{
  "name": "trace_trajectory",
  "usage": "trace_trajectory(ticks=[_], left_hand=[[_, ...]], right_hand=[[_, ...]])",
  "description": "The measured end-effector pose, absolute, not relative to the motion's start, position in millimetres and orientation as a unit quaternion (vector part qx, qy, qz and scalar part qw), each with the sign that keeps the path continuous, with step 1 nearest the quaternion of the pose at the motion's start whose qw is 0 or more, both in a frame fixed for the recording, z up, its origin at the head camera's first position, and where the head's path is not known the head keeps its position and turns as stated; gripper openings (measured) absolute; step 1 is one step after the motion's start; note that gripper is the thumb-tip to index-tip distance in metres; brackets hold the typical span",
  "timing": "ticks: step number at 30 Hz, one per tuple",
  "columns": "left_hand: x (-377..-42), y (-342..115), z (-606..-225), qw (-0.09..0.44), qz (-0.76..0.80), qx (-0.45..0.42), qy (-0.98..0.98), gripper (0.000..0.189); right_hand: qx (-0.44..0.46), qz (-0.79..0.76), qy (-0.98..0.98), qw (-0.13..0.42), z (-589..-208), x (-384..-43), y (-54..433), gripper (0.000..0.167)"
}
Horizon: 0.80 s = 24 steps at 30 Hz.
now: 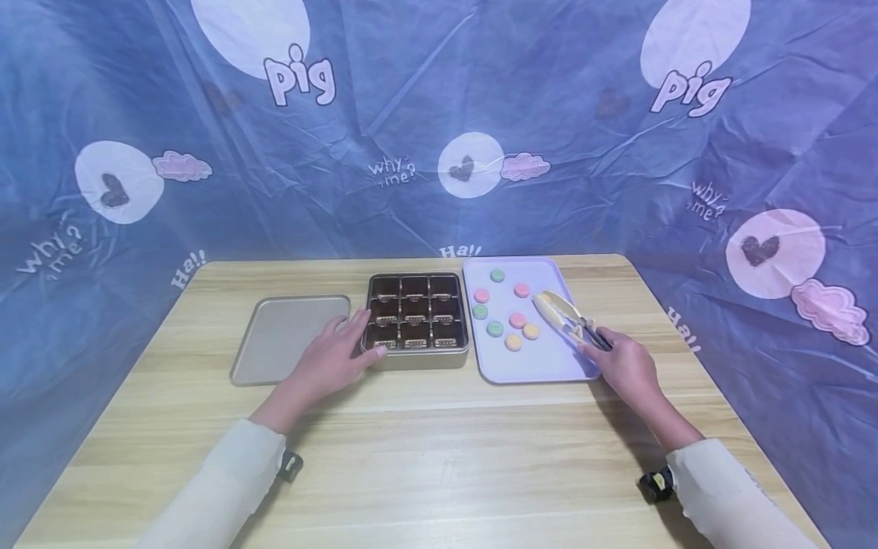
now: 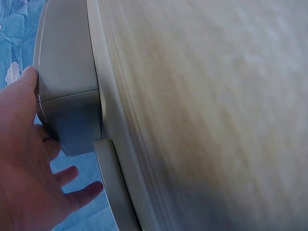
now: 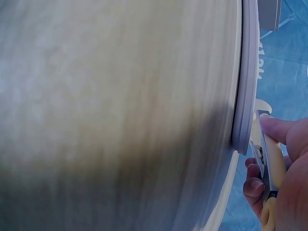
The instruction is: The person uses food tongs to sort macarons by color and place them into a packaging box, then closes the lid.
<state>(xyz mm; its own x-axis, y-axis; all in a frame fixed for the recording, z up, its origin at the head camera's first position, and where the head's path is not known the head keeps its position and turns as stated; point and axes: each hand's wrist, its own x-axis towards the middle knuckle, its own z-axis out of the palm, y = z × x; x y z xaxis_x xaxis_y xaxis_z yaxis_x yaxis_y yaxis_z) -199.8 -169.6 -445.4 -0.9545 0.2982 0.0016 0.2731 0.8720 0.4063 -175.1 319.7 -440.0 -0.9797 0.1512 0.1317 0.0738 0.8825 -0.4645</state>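
My left hand [image 1: 334, 354] rests at the near left corner of a bronze-coloured tin box [image 1: 425, 358], its thumb on the rim and fingers spread along the left side. A dark divider insert [image 1: 414, 309] splits the box into several square compartments, with nothing in them. In the left wrist view, the thumb lies at the edge of the tin's wall [image 2: 67, 53]. My right hand [image 1: 626, 366] grips a pair of tongs [image 1: 564, 316] with cream tips. Those tips are spread over the right side of a lilac tray [image 1: 531, 367], beside pink, green and yellow macarons [image 1: 517, 320].
A flat bronze lid [image 1: 274, 335] lies left of the box, partly behind the left hand. The wooden table [image 1: 411, 457] meets a blue printed cloth [image 1: 384, 114] at the back and sides. The tray stands just right of the box.
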Motion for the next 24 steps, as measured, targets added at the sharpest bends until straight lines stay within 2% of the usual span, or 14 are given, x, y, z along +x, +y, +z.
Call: trace_trajectory(ticks=[24], left_hand=[[-200.0, -170.1, -443.9, 0.033, 0.203, 0.151, 0.967, 0.088]], right_hand=[[-0.062, 0.236, -0.965, 0.094, -438.8, -173.7, 318.1, 0.058]])
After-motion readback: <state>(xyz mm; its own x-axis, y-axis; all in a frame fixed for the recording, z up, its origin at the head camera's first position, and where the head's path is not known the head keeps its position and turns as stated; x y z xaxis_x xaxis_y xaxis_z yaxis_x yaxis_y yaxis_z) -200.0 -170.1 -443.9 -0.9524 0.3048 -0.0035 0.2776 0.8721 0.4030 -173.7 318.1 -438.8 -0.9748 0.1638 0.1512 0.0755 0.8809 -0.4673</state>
